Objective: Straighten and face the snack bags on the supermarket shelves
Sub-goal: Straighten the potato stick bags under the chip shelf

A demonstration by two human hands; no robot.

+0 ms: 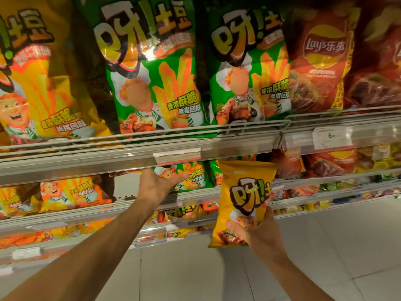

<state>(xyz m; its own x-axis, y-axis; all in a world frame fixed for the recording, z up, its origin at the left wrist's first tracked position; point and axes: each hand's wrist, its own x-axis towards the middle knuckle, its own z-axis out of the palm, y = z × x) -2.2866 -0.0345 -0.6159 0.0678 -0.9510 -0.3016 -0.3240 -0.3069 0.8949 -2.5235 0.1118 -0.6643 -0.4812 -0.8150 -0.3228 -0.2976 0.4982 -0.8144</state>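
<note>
Seemingly midway through, the person's right hand grips a small yellow snack bag off the shelf at lower centre, while the left hand, fingers spread, touches a green bag on the middle shelf; large bags above already face front.

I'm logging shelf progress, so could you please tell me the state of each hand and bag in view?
Right hand: grips the small yellow bag at its lower part.
Small yellow bag: off the shelf, upright, front facing out.
Left hand: open, reaching to the small green bag.
Small green bag: on the second shelf, upright, front out.
Large green bags: top shelf, upright, fronts out.
</note>
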